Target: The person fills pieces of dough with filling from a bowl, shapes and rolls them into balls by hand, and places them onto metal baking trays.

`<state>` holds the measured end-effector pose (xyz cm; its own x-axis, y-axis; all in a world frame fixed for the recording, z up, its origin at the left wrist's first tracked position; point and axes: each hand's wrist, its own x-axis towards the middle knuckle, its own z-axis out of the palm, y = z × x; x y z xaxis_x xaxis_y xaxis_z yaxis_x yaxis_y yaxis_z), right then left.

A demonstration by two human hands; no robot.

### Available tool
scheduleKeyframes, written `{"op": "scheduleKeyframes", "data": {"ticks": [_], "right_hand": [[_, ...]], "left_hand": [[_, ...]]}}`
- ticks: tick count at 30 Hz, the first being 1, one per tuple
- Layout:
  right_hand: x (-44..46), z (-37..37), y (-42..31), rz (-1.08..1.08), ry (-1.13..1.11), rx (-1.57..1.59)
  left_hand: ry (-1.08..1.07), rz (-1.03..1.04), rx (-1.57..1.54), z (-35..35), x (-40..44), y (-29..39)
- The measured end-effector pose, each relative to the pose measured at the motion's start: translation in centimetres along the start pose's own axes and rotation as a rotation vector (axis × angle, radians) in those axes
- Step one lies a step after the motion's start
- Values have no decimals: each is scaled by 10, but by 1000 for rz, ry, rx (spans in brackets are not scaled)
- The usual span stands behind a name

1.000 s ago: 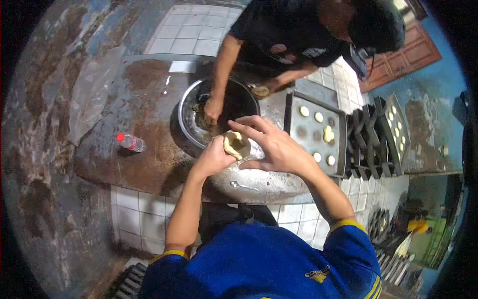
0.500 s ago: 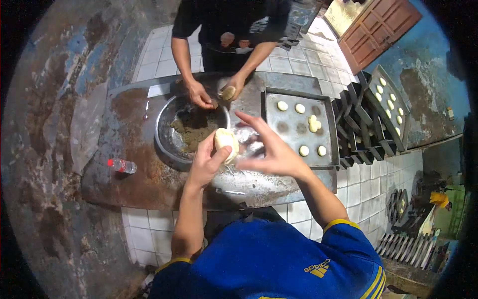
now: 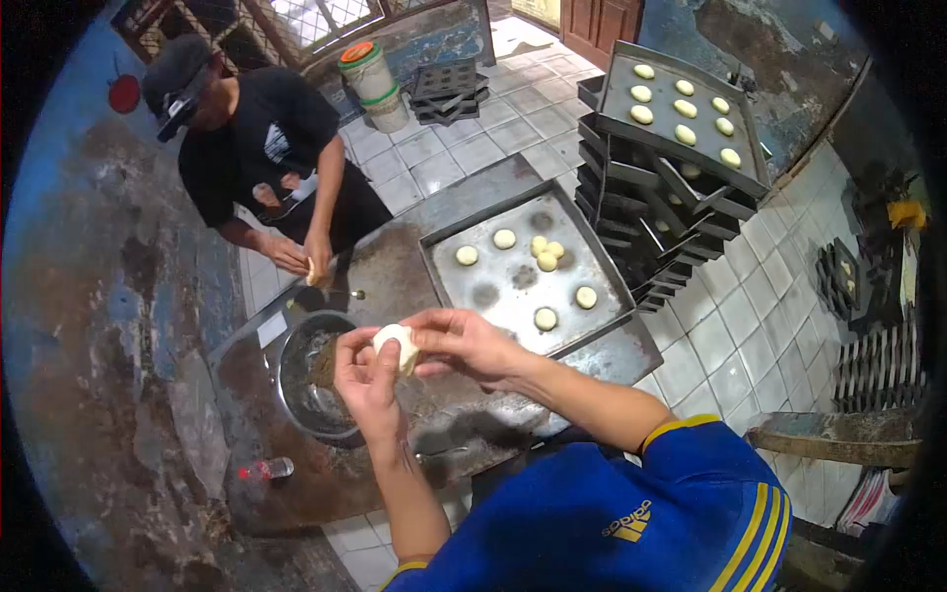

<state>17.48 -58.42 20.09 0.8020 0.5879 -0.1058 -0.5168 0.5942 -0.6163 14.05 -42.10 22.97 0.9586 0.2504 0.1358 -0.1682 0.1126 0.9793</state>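
A pale round piece of dough [image 3: 395,338] is held up over the table. My left hand [image 3: 367,383] grips it from the left, thumb pressed on its near face. On its right side, my right hand [image 3: 469,343] has closed its fingers and thumb on the dough's edge. Below and partly behind my left hand stands a metal bowl [image 3: 286,380] with a brown, crumbly filling [image 3: 323,365]. The dough's underside is hidden by my fingers.
Across the table, a person [image 3: 261,148] in dark clothes works dough with both hands. A baking tray [image 3: 493,296] bears several dough balls. Beyond it rises a stack of trays [image 3: 641,217]. A bottle [image 3: 266,469] lies at the table's left, and a thin utensil [image 3: 442,452] near its front edge.
My right hand, spread and apart before, has come in and closed on the dough. The view has swung up and to the right. The other person's hands have left the bowl.
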Motion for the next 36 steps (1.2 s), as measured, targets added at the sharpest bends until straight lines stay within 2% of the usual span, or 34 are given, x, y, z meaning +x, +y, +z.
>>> {"op": "scheduleKeyframes", "data": {"ticks": [3, 4, 5, 7, 9, 11, 13, 15, 16, 17, 19, 20, 21, 23, 24, 25, 27, 29, 31, 32, 35, 36], "right_hand": [[-16, -13, 13, -93, -84, 116], [-22, -17, 12, -141, -105, 120], [-22, -17, 13, -136, -113, 121], [-17, -18, 15, -632, 221, -139], [-22, -27, 6, -655, 196, -114], [-24, -29, 3, -739, 209, -149], [-39, -23, -25, -648, 149, -71], [-58, -31, -61, -424, -285, -518], [-62, -21, -64, -374, -262, -444], [-65, -22, -60, -340, -256, -438], [-70, -27, -48, -502, 27, -791], [-62, -35, -35, -543, 30, -829], [-59, -44, -41, -384, -89, -818], [-58, -59, -64, -1, -305, -838], [-60, -76, -65, -9, -282, -996], [-62, -89, -61, 78, -94, -964], [-60, -99, -58, 30, -5, -906], [-51, -108, -48, 68, -19, -906], [-43, -135, -27, 52, 18, -1153], [-38, -150, -16, 78, 67, -1083], [-9, -215, 13, 166, 105, -1126], [4, -244, 30, 132, 88, -1216]], "left_hand": [[-109, 73, -16, 34, 10, 7], [-134, 164, 6, 52, 12, 11], [-210, 139, -113, 73, 10, 19], [-234, -13, -188, 103, -4, 27], [-217, -39, -159, 119, -9, 21], [-210, 165, -140, 130, -10, 9], [-176, 177, -139, 126, -10, 19], [-168, 293, -144, 114, -16, 31], [-131, 283, 0, 113, -25, 32], [-108, 257, -2, 116, -31, 29], [-116, 264, -2, 118, -37, 15], [-141, 274, -24, 113, -36, 6], [-167, 284, -46, 109, -35, -4], [-15, -26, -14, 89, -40, -22], [16, 50, 204, 62, -41, -56], [59, 63, 406, 53, -38, -84], [-153, 228, 664, 45, -42, -128], [-262, -234, 199, 54, -56, -172], [-255, -215, 311, 58, -68, -240], [-265, -235, 339, 67, -57, -220], [-253, -359, 448, 49, -49, -249], [-248, -390, 459, 36, -51, -252]]}}
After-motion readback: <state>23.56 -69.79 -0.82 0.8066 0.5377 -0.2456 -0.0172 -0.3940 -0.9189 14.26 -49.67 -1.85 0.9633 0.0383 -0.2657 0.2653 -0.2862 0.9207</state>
